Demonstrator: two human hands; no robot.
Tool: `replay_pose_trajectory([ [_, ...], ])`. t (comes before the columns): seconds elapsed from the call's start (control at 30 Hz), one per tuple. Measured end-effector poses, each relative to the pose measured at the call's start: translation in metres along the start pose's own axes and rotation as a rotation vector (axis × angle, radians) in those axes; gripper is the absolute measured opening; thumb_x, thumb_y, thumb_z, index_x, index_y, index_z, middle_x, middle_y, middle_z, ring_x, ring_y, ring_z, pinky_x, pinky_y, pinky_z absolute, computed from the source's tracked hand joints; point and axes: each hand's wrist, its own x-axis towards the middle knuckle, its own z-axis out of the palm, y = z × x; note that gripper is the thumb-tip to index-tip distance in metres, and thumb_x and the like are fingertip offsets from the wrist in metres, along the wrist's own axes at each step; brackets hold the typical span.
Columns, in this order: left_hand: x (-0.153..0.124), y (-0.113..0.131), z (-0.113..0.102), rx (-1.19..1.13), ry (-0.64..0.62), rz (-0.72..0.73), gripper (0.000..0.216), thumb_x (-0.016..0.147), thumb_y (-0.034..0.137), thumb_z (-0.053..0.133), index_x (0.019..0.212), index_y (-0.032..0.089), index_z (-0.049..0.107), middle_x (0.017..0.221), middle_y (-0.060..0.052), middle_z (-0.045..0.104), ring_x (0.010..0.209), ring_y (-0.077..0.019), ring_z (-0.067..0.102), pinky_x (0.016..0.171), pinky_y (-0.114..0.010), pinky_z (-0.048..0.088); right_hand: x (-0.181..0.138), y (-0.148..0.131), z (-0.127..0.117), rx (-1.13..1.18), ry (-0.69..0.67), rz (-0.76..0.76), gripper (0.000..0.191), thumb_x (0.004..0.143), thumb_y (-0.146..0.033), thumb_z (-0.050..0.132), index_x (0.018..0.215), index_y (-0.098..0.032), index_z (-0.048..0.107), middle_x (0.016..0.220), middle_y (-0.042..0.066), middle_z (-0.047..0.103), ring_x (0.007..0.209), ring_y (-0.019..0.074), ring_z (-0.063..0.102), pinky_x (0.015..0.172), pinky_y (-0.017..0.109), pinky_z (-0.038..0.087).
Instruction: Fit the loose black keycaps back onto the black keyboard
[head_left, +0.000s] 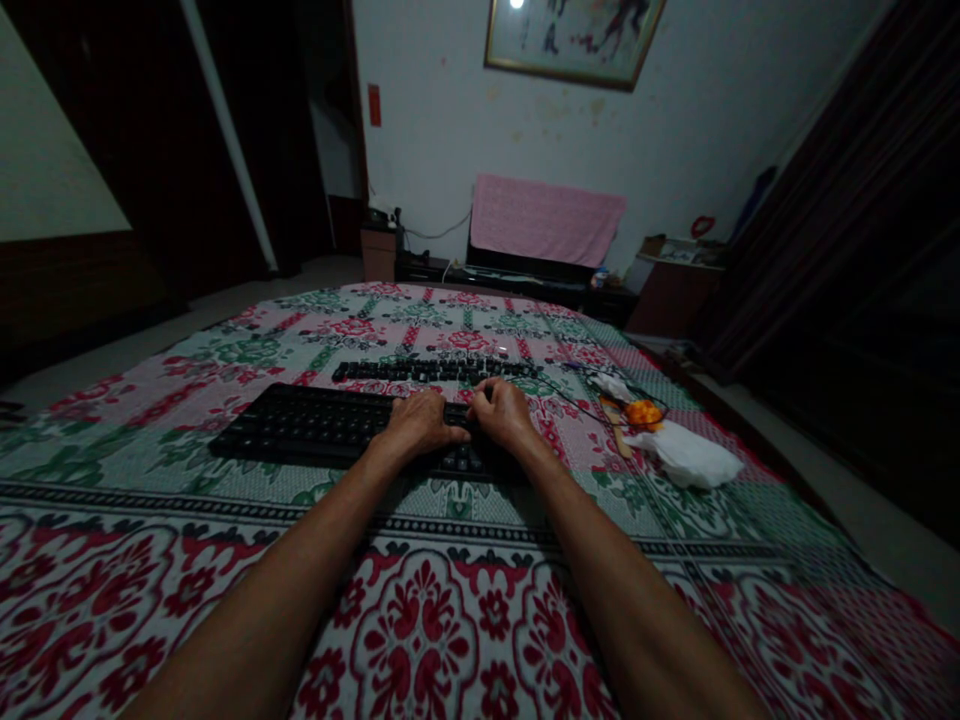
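A black keyboard (pixel 300 425) lies on the patterned cloth in front of me, its right part partly hidden by my hands. My left hand (pixel 421 420) rests over the keyboard and holds it, thumb pointing right across the keys. Just beside it, my right hand (pixel 504 412) is closed in a pinch above the keyboard's right part. A small dark piece, seemingly a keycap (pixel 489 393), shows between its fingertips. Behind the keyboard, several loose black keycaps (pixel 420 370) lie spread in rows on the cloth.
On the right lie a crumpled white tissue or bag (pixel 694 458), an orange object (pixel 645 414), a flat wooden stick (pixel 621 438) and a thin dark cable (pixel 574 400). The floral cloth (pixel 420 610) covers the surface. A pink towel (pixel 544 220) hangs by the far wall.
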Motion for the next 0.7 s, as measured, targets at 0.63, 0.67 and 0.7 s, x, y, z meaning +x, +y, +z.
replay_pose_trajectory([
  [0.63, 0.002, -0.005, 0.003, -0.071, 0.007, 0.081, 0.051, 0.068, 0.052, 0.058, 0.113, 0.029, 0.059, 0.118, -0.006, 0.060, 0.110, -0.0267, 0.053, 0.091, -0.038, 0.040, 0.008, 0.007, -0.008, 0.242, 0.009, -0.024, 0.021, 0.081, -0.027, 0.042, 0.095, -0.017, 0.054, 0.066, -0.001, 0.066, 0.057, 0.0117, 0.058, 0.061, 0.022, 0.043],
  [0.67, 0.002, -0.006, 0.001, -0.095, 0.011, 0.100, 0.049, 0.069, 0.049, 0.059, 0.114, 0.031, 0.059, 0.119, -0.004, 0.060, 0.111, -0.0255, 0.052, 0.092, -0.036, 0.039, 0.008, 0.007, -0.010, 0.257, 0.001, -0.038, 0.021, 0.081, -0.028, 0.043, 0.095, -0.017, 0.054, 0.068, -0.001, 0.067, 0.058, 0.0117, 0.058, 0.061, 0.022, 0.044],
  [0.7, 0.001, -0.007, -0.002, -0.124, 0.021, 0.122, 0.047, 0.069, 0.046, 0.059, 0.114, 0.032, 0.059, 0.119, -0.002, 0.060, 0.112, -0.0241, 0.052, 0.093, -0.034, 0.039, 0.008, 0.006, -0.011, 0.275, -0.008, -0.053, 0.021, 0.081, -0.029, 0.043, 0.095, -0.017, 0.054, 0.069, 0.000, 0.067, 0.060, 0.0116, 0.058, 0.062, 0.022, 0.044],
])
